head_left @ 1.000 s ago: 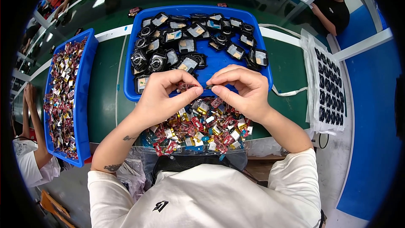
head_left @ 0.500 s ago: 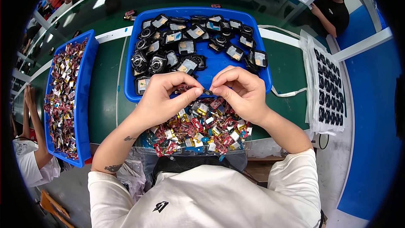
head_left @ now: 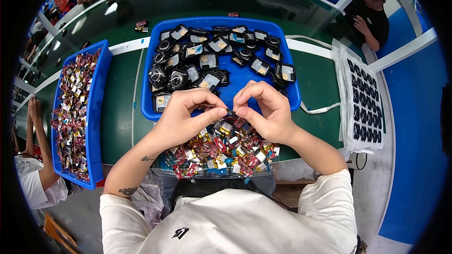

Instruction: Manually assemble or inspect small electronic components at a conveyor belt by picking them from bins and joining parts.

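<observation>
My left hand (head_left: 184, 117) and my right hand (head_left: 263, 110) meet fingertip to fingertip over the near edge of a blue tray (head_left: 291, 70). Both pinch one small dark part (head_left: 230, 112) between thumbs and forefingers. Just below the hands lies a clear tray (head_left: 214, 173) heaped with small red, gold and blue components (head_left: 221, 153). The blue tray behind the hands holds several black round device casings (head_left: 176, 79) with grey and gold insides.
A second blue bin (head_left: 96, 113) full of the same small colourful components stands at the left on the green table (head_left: 120, 108). At the right lies a white sheet (head_left: 365, 99) with rows of black parts. Other people sit at the left (head_left: 35, 178) and far right (head_left: 372, 16).
Both hands stay pinched together on the small part. They have shifted only slightly, with the fingertips a little closer together.
</observation>
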The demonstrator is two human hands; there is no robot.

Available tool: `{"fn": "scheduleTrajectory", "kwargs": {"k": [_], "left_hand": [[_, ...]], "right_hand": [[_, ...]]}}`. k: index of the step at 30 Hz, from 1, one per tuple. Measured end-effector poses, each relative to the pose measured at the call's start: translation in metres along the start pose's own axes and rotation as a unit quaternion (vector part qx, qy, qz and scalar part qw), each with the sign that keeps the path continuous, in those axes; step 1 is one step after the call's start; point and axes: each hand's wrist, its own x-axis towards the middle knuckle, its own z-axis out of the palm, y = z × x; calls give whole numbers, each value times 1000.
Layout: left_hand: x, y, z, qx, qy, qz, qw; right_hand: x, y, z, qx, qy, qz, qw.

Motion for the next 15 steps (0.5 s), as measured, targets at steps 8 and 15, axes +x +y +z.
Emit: {"fn": "scheduleTrajectory", "kwargs": {"k": [8,15], "left_hand": [[6,9,-3,83,-58,56,993],[1,2,-7,24,-86,91,992]], "right_hand": [[0,3,2,33,48,24,998],[3,-4,0,63,46,70,994]]}}
